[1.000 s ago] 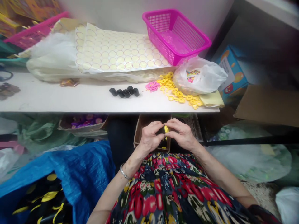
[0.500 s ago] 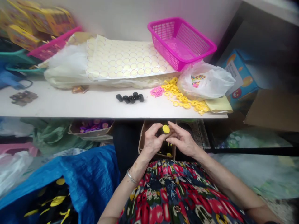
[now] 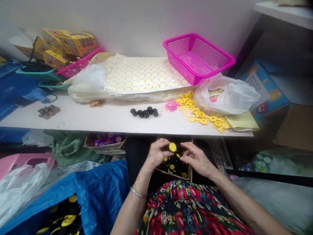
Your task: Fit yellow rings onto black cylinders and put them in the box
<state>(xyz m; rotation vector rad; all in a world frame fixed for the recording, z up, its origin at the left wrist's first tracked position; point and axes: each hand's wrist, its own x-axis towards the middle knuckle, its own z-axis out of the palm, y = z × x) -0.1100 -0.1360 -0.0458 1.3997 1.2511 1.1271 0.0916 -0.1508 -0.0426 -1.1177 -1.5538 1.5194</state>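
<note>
My left hand (image 3: 158, 154) pinches a small black piece with a round yellow cap (image 3: 172, 147) just below the table edge. My right hand (image 3: 197, 159) hovers beside it, fingertips curled and pinched close to the piece; what it holds, if anything, is too small to make out. Both hands are over a cardboard box (image 3: 174, 166) of black and yellow parts on my lap. On the white table (image 3: 97, 117) above lie black cylinders (image 3: 144, 112), a small pink heap (image 3: 171, 105) and several yellow rings (image 3: 202, 116).
A pink basket (image 3: 198, 57) and a sheet of round stickers (image 3: 144, 75) sit at the table's back, a white plastic bag (image 3: 226, 94) on the right. Yellow boxes (image 3: 68, 44) stand far left. A blue bag (image 3: 97, 192) with black-yellow parts lies at my left knee.
The view has tilted up and left. My right hand has drawn slightly away from the yellow-capped piece, which stays in my left fingers.
</note>
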